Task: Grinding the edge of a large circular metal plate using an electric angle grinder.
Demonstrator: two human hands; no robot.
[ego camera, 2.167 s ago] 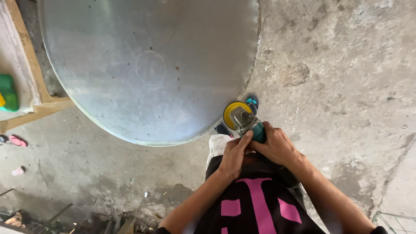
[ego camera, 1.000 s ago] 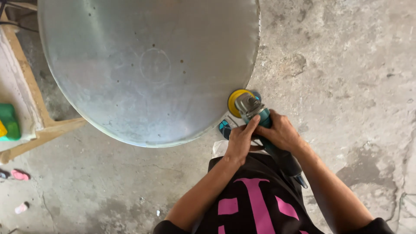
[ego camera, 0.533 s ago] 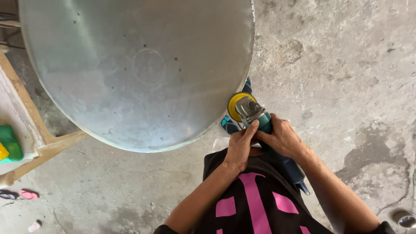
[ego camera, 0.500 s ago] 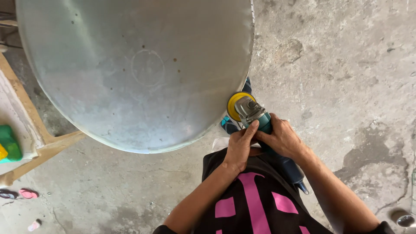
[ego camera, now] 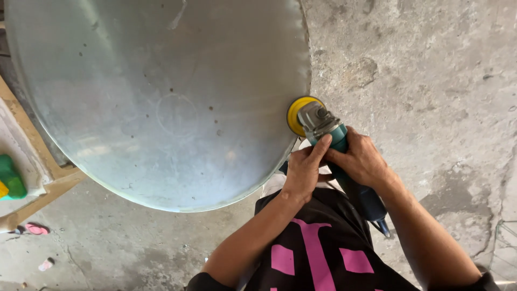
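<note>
Both hands clench the teal angle grinder [ego camera: 329, 132]: the right hand [ego camera: 362, 160] wraps the body, the left hand [ego camera: 302, 170] steadies it, so its yellow pad [ego camera: 294, 114] meets the round grey metal sheet [ego camera: 156, 102] at the edge.

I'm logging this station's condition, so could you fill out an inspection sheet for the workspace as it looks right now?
Surface: rough concrete floor, stained and cracked.
Job's things: large round metal disc; angle grinder with yellow pad at the disc's right edge.
Clutter: green object on a wooden frame; pink scraps on the floor.
Grips: left hand and right hand both closed on the grinder body.
Cables: nothing seen.
Surroundings: person's black and pink shirt.
</note>
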